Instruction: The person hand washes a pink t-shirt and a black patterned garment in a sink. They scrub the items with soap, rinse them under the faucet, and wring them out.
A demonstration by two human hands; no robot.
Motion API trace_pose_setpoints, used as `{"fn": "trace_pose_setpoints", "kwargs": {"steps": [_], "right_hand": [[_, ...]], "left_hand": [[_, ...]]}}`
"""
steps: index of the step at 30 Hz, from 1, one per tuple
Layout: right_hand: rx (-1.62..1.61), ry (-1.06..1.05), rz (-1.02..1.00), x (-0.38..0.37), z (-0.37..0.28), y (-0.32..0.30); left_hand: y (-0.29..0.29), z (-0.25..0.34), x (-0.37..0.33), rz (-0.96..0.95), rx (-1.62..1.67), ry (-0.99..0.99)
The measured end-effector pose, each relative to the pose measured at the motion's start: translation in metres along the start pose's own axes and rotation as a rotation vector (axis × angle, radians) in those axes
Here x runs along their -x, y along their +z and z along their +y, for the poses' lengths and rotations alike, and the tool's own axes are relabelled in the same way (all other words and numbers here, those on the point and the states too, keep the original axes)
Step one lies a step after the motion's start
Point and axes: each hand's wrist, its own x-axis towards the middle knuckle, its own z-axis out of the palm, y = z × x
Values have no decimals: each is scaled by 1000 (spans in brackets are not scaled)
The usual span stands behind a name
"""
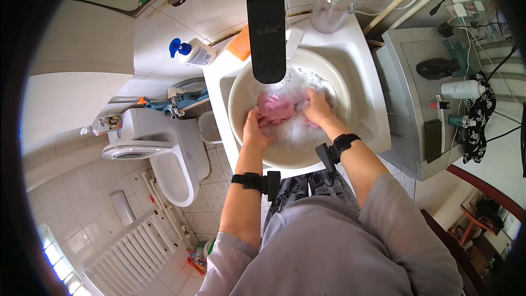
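A wet, bunched pink cloth (275, 108) lies in soapy water inside a round cream basin (236, 131), which stands in a white sink (378, 131). At the cloth's left side, my left hand (256, 129) is closed on its edge, with the fingertips partly hidden. My right hand (319, 108) dips into the suds on the right, its fingers bent around a wet pink part of the cloth; foam covers some of this grip. White foam (296, 79) spreads over the water around both hands.
Behind the basin are an orange block (239, 45), a white pump bottle (196, 53) and a clear bottle with a blue pump (331, 13). A black oblong object (267, 35) overhangs the basin's far rim. A grey washing machine (402, 77) stands right, a toilet (175, 172) left.
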Motion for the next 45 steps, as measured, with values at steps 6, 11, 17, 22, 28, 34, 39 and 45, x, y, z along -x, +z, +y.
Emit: {"fn": "trace_pose_setpoints", "kwargs": {"steps": [6, 11, 17, 22, 28, 34, 39, 45], "right_hand": [[-1192, -68, -612, 31, -41, -45], [-552, -582, -180, 66, -87, -61], [-437, -371, -1, 21, -51, -36], [-243, -229, -143, -9, -22, -29], [298, -143, 14, 15, -7, 7], [294, -144, -258, 2, -1, -10], [-673, 91, -642, -15, -17, -50], [-1456, -42, -867, 3, -46, -102]], "left_hand": [[18, 4, 16, -488, 367, -126], [30, -4, 12, -594, 478, -13], [36, -10, 24, -201, 366, 108], [4, -3, 6, -251, 205, 370], [4, 17, 32, 3, 73, 251], [3, 15, 28, -54, -190, 252], [-20, 1, -9, -217, -837, 620], [12, 8, 9, -429, -904, 812]]}}
